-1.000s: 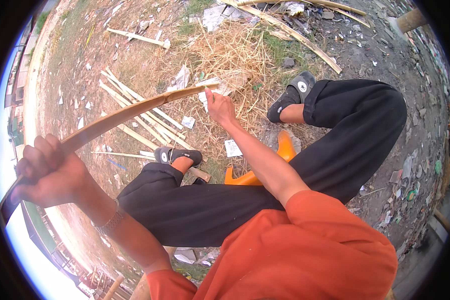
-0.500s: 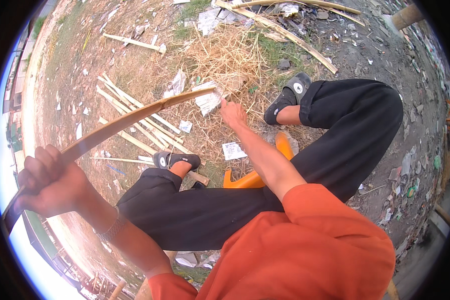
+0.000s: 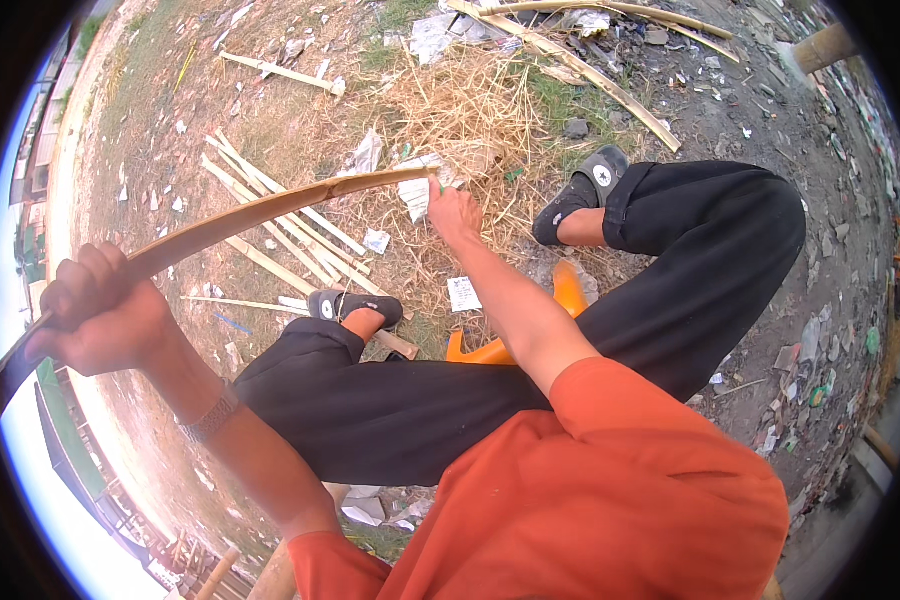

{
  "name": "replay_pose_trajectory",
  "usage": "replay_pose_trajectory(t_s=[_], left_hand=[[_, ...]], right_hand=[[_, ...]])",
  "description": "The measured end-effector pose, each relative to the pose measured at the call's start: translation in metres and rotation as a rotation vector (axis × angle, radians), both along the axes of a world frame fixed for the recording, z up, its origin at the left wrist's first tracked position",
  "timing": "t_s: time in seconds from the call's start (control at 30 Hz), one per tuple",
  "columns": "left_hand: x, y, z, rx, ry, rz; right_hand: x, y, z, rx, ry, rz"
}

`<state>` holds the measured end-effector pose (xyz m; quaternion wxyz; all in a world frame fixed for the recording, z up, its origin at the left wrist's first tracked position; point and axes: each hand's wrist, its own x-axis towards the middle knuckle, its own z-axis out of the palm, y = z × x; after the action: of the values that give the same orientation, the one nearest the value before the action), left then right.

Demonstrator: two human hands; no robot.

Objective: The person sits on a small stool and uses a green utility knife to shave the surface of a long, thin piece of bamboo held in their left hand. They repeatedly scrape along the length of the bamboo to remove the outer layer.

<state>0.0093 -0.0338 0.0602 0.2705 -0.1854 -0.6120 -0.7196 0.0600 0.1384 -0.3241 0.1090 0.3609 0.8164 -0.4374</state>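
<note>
A long, curved bamboo strip (image 3: 260, 210) slants up from the left edge toward the middle of the head view. My left hand (image 3: 110, 315) is wrapped round its near, lower end. At the strip's far tip is my right hand (image 3: 455, 213), its fingers curled and the thumb up against the end. Whether those fingers hold the strip itself or a small thing beside it, I cannot make out. Behind this tip lies a crumpled piece of white paper (image 3: 415, 200) on the ground.
Several split bamboo strips (image 3: 300, 235) lie by my left shoe (image 3: 360, 308). A heap of dry straw (image 3: 470, 110) is ahead, with longer bamboo lengths (image 3: 580, 75) beyond. An orange plastic object (image 3: 568, 290) shows between my legs. Litter and stones cover the ground at right.
My left hand has risen a little with its end of the bamboo strip, so the strip lies flatter. My right hand has shifted slightly up and left at the tip.
</note>
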Motion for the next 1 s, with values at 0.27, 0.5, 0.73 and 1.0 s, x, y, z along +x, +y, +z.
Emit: replay_pose_trajectory(t_s=[0.27, 0.5, 0.73, 1.0], left_hand=[[0.011, 0.006, -0.005, 0.036, 0.003, 0.044], [0.013, 0.006, -0.005, 0.084, -0.029, -0.082], [0.016, -0.003, -0.002, 0.077, -0.035, -0.248], [0.014, 0.005, -0.004, 0.121, -0.023, -0.073]], right_hand=[[0.012, -0.002, 0.000, 0.004, 0.093, -0.050], [0.010, 0.019, -0.042, 0.131, -0.097, -0.062], [0.000, 0.026, -0.039, 0.257, -0.209, 0.254], [0.003, 0.022, -0.039, -0.061, -0.030, -0.117]])
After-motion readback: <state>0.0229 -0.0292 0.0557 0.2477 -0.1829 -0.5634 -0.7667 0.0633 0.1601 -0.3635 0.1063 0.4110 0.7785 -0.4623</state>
